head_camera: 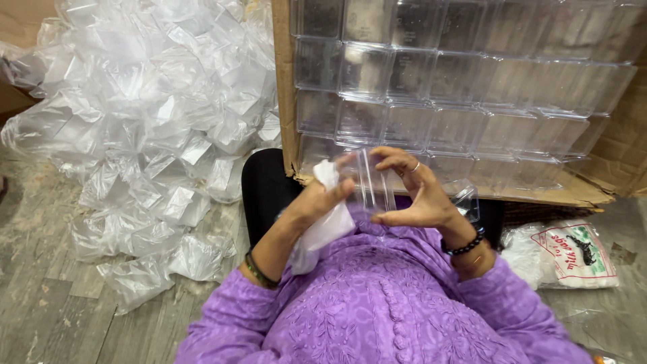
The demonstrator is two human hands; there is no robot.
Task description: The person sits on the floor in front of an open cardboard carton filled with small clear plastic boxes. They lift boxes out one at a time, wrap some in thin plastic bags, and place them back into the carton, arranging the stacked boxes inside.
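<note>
Left hand: the left hand (317,199) is clamped on a white cloth (322,226), pressing it to the box's side, apparently for wiping.
Right hand: the right hand (411,192) grips the clear plastic box (369,185) with spread fingers, holding it steady above the lap.
Box: upright between both hands, just before the carton's front edge.
Carton: a cardboard carton (286,87) holds stacked rows of like boxes within reach.
Floor: crumpled clear bags (155,121) are heaped at the left; a printed packet (573,255) lies at the right.
</note>
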